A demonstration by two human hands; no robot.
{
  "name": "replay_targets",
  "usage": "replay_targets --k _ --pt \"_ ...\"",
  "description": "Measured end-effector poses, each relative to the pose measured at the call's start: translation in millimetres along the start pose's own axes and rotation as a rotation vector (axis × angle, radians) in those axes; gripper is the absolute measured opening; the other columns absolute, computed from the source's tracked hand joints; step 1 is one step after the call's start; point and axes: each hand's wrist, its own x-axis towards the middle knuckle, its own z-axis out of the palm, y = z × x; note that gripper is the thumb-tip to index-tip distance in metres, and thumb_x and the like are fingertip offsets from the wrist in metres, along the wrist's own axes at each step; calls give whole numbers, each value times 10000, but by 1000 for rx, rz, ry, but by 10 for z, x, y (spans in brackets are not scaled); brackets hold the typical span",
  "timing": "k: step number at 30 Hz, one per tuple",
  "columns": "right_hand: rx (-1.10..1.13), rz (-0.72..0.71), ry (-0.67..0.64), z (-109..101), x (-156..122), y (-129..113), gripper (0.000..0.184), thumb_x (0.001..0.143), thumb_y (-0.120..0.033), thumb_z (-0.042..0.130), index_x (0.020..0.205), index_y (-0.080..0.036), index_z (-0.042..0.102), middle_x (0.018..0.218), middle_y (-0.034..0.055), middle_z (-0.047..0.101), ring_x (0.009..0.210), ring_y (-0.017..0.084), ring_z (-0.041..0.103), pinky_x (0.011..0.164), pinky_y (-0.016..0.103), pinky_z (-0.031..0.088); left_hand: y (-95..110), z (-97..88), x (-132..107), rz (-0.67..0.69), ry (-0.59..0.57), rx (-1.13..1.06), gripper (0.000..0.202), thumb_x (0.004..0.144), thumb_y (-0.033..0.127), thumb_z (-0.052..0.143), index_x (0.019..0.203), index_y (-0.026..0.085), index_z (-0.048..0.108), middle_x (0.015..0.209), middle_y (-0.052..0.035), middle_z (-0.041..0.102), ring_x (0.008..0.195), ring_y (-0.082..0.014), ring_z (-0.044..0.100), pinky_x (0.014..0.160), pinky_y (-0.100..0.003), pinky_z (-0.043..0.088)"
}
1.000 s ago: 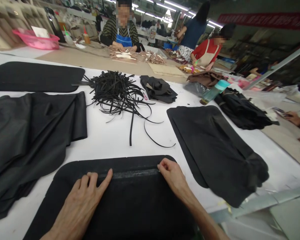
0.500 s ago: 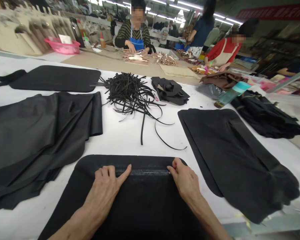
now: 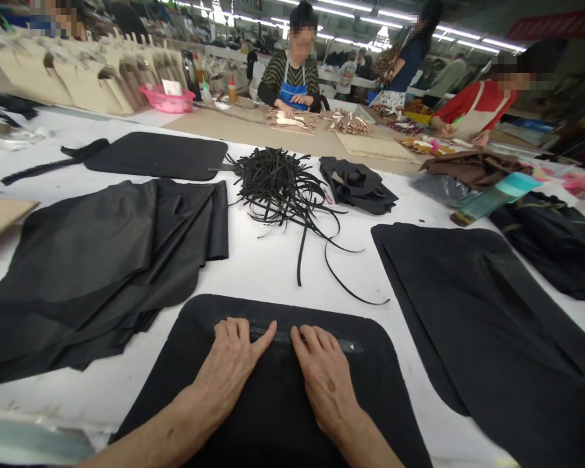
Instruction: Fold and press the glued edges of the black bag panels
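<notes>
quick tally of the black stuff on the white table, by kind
black rounded panels: 3 (one under the left hand and right hand, one far left, one on the right)
loose black cloth heaps: 3
pile of black strips: 1
total: 7

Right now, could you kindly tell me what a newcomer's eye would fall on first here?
First come the left hand and right hand, lying flat side by side on a rounded black panel at the near edge of the white table. Beyond them a tangle of black strips sprawls mid-table, with a crumpled black sheet to its left and a flat black piece to its right.
</notes>
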Motion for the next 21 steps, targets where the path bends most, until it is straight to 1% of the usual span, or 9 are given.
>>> replay_targets --k 3,5,7,9,11,12,14,16,21 --pt "-15 -5 -16 1 -26 18 462 774 -32 538 1220 -149 505 1090 77 553 992 237 480 891 355 402 -50 31 -44 14 17 -27 647 796 15 411 1361 322 339 908 -128 591 814 -271 578 688 -386 434" --pt "-53 -4 -38 -35 -7 -18 486 774 -45 536 1239 -178 494 1040 72 557 955 248 492 848 376 429 -65 43 -63 13 31 -49 630 791 13 417 1348 303 370 910 -127 587 832 -275 576 702 -390 436" --pt "-108 0 -63 -72 35 -86 509 786 -62 525 1269 -215 472 979 69 558 904 260 503 812 403 444 -59 41 -59 22 31 -47 651 789 19 421 1364 312 336 892 -120 584 815 -274 574 685 -386 436" --pt "-149 -4 -76 -92 76 -147 514 799 -77 514 1286 -231 459 945 71 558 869 265 506 807 424 443 -43 28 -37 35 25 -12 687 792 29 415 1392 327 259 877 -120 583 777 -273 572 657 -382 432" --pt "-148 -10 -65 -90 87 -157 495 805 -86 514 1280 -220 470 968 79 560 880 265 504 835 429 433 -41 13 -12 52 18 0 705 794 30 402 1400 342 219 864 -115 580 742 -263 567 635 -373 429" --pt "-132 -8 -56 -84 73 -134 482 808 -88 517 1272 -212 479 994 81 562 899 263 503 850 423 428 -52 9 -6 57 15 -16 709 789 20 396 1395 349 231 861 -108 576 739 -256 565 632 -367 431" --pt "-97 18 -33 -72 7 -34 454 808 -74 517 1245 -197 506 1048 83 563 941 255 499 874 407 416 -104 19 -13 65 15 -90 709 769 -9 388 1376 344 287 875 -92 566 756 -242 561 637 -355 442" --pt "-77 61 -18 -71 -105 120 432 801 -43 512 1212 -176 534 1082 85 567 967 246 497 887 392 406 -184 61 -48 72 26 -172 699 748 -39 378 1357 302 347 932 -86 564 823 -239 555 678 -361 461" --pt "-113 162 2 -116 -409 520 416 776 14 505 1162 -126 571 1082 97 583 988 245 497 900 385 392 -367 286 -207 44 55 -271 628 748 -88 343 1284 209 478 1137 -91 573 1022 -228 521 884 -364 439"
